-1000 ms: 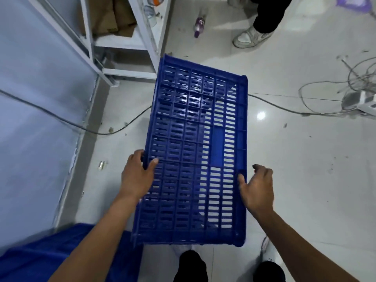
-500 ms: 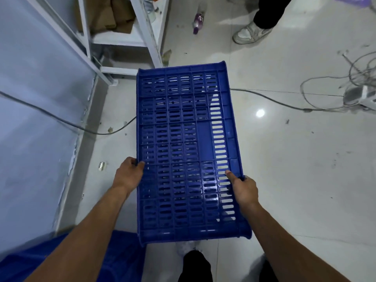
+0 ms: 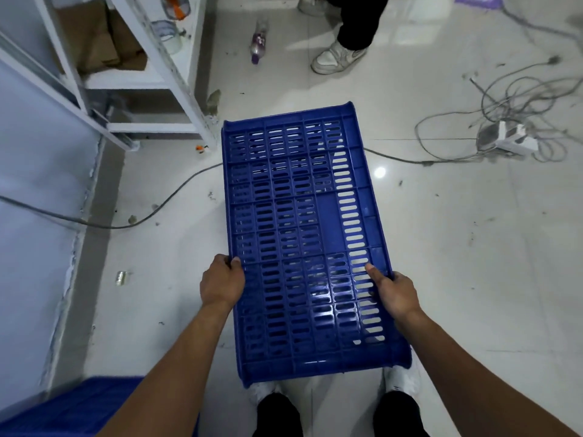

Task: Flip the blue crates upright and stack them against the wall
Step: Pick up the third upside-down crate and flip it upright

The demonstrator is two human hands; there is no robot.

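Note:
A blue slotted plastic crate (image 3: 303, 234) is held above the floor in front of me, long axis pointing away, its open top facing up so I look into its slotted bottom. My left hand (image 3: 222, 283) grips its left rim near the close end. My right hand (image 3: 394, 291) grips the right rim, thumb lying inside on the slots. Part of another blue crate (image 3: 63, 408) shows at the bottom left, next to the pale wall (image 3: 28, 216).
A white metal shelf unit (image 3: 176, 67) holding cardboard stands at the upper left. A grey cable (image 3: 164, 200) crosses the floor under the crate. A tangle of cords with a power strip (image 3: 511, 140) lies at the right. Another person's shoe (image 3: 337, 58) and a bottle (image 3: 258, 45) are ahead.
The crate swung from tilted to straight and level in front of me. Both hands went from loosely touching its sides to gripping the rims.

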